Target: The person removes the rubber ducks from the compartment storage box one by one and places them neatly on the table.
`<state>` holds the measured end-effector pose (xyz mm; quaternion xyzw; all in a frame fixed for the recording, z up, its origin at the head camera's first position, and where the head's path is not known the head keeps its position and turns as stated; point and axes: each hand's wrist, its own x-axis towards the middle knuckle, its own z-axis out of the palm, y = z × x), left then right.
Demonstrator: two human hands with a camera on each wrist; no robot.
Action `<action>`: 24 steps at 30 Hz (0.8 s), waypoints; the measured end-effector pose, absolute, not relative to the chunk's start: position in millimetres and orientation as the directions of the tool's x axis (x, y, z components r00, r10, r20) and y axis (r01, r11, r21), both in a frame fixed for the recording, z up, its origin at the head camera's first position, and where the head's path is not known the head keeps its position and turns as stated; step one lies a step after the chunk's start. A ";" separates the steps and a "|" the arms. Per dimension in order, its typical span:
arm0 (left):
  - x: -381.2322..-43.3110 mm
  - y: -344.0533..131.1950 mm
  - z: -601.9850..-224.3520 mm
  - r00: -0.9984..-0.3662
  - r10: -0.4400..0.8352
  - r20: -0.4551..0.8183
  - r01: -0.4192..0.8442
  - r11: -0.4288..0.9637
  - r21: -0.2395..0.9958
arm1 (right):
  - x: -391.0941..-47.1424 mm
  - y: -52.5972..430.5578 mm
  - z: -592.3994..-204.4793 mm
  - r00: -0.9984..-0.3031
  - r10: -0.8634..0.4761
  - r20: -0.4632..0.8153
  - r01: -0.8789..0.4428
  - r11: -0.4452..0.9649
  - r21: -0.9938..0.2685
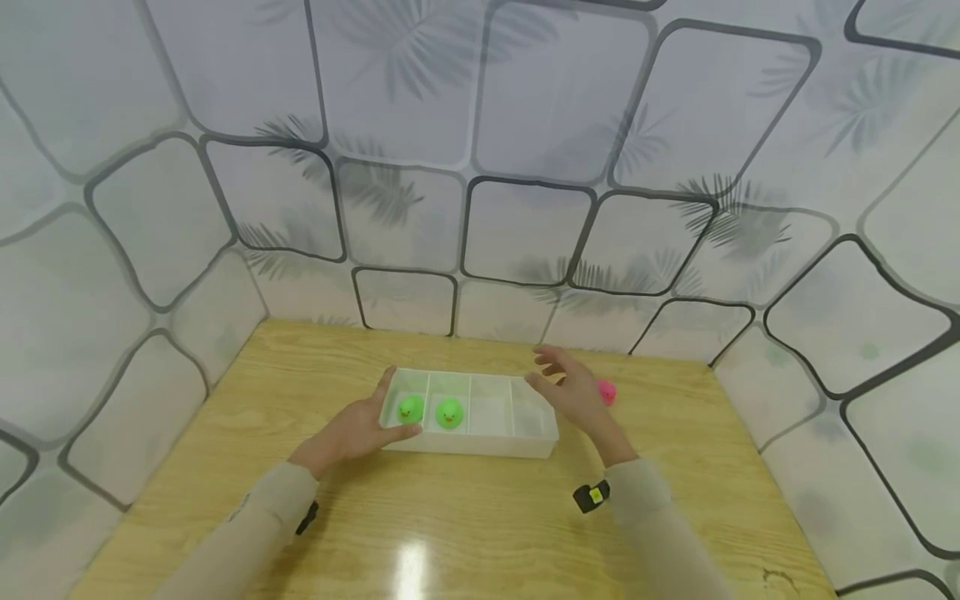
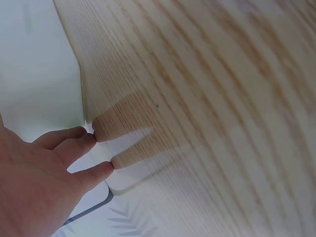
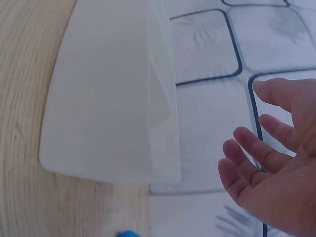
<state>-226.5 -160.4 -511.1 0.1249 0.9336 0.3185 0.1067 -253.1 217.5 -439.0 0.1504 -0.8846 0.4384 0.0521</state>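
Observation:
A white box with a row of compartments (image 1: 468, 444) sits on the table. Two green rubber ducks with orange beaks lie in it, one (image 1: 409, 409) in the leftmost compartment and the other (image 1: 449, 413) in the compartment beside it. My left hand (image 1: 352, 429) holds the box's left end, thumb across the front rim and fingers along the end wall. In the left wrist view its fingertips (image 2: 106, 168) reach down to the tabletop. Over the box's right end hovers my right hand (image 1: 576, 396), fingers loosely bent with nothing in them. Bare floors show in the two right compartments.
A small pink object (image 1: 607, 392) rests on the table just right of my right hand, partly hidden by it. Something blue (image 3: 129, 233) peeks in at the bottom of the right wrist view. Patterned walls (image 1: 405, 300) border the wooden table (image 1: 465, 517).

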 end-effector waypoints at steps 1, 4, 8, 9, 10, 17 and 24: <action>-226.3 -160.5 -510.8 -0.946 0.301 -0.121 0.164 0.765 0.623 | -252.4 214.3 -439.7 -0.944 -0.239 0.228 -0.326 0.566 -0.757; -226.2 -160.8 -510.9 -0.947 0.300 -0.119 0.164 0.765 0.623 | -250.3 204.5 -441.6 -0.934 -0.279 0.223 -0.346 0.547 -0.762; -226.4 -161.0 -511.4 -0.947 0.301 -0.114 0.169 0.766 0.620 | -248.4 193.1 -443.9 -0.927 -0.312 0.207 -0.353 0.542 -0.762; -226.4 -161.0 -511.4 -0.946 0.303 -0.114 0.170 0.766 0.620 | -248.3 190.6 -444.5 -0.925 -0.319 0.205 -0.356 0.545 -0.759; -226.4 -161.0 -511.7 -0.946 0.303 -0.116 0.170 0.766 0.620 | -248.1 188.0 -445.0 -0.923 -0.325 0.204 -0.360 0.549 -0.754; -226.2 -161.0 -511.5 -0.946 0.300 -0.121 0.167 0.773 0.612 | -248.1 174.3 -449.6 -0.904 -0.384 0.187 -0.382 0.530 -0.757; -225.7 -160.3 -509.5 -0.945 0.301 -0.129 0.159 0.767 0.622 | -247.7 163.2 -455.1 -0.883 -0.436 0.176 -0.399 0.498 -0.770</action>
